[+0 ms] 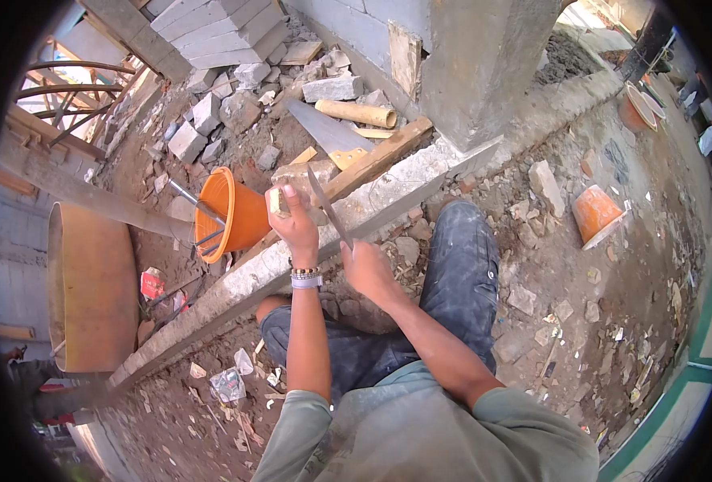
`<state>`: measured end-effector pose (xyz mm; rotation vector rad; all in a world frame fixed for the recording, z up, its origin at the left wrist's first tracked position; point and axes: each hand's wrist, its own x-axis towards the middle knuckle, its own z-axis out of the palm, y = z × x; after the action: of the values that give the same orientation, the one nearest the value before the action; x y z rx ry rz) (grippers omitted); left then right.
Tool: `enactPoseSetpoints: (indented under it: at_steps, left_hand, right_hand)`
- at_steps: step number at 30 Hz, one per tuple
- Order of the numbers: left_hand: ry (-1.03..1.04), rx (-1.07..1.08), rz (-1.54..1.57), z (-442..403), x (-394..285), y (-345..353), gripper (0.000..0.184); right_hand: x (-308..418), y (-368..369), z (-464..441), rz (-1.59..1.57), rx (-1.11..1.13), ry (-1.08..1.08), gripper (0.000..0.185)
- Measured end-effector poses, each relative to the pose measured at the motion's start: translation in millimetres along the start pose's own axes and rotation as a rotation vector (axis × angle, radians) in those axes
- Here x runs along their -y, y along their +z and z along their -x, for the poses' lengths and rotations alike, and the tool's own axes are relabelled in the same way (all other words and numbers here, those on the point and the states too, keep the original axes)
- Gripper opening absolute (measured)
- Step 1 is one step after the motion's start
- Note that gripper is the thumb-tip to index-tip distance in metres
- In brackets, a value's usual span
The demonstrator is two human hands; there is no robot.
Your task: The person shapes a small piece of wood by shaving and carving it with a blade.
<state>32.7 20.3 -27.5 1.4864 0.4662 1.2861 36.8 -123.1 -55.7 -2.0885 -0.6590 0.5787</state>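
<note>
My left hand [295,229] is closed around a short pale piece of wood [279,202], whose cut end shows above the fingers. In my right hand [368,273] is a long knife [329,206]; its blade points up and away, just right of my left hand, and the fist hides its handle. Blade and wood look apart. Both hands are over a concrete ledge [444,173]. Left of my left hand, an orange bucket [247,210] lies tilted with metal tools sticking out. Beyond the hands, a handsaw [324,128] rests beside a wooden beam [380,161].
A bamboo piece [356,112] lies near the saw, among broken blocks [206,114]. Stacked grey blocks [227,32] stand behind. To the right are a concrete column [484,72] and an orange bucket [595,213] on rubble-strewn ground. A curved rusty sheet [92,289] stands left.
</note>
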Motion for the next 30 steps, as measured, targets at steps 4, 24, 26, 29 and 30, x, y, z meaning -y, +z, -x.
enactPoseSetpoints:
  at_steps: [4,24,26,29,30]
  left_hand:
    - [-0.04,-0.014,0.037,3.3,-3.9,-2.0,0.023]
    - [-0.031,0.014,0.03,6.3,-6.8,-3.3,0.024]
    - [-0.04,0.013,0.051,6.7,-6.7,-1.8,0.024]
    - [-0.033,0.0,-0.011,8.1,-8.6,-1.7,0.024]
    - [-0.024,0.002,-0.044,6.3,-8.5,-0.3,0.025]
  right_hand:
    - [11.6,-7.4,10.5,-0.097,-0.075,-0.031,0.04]
    - [-8.0,-0.7,6.8,0.054,-0.014,-0.037,0.041]
    - [-4.5,-0.7,6.9,0.032,-0.041,-0.025,0.041]
    - [-7.4,4.0,7.1,0.046,-0.019,-0.021,0.042]
    - [-11.2,2.6,5.9,0.07,0.02,-0.027,0.042]
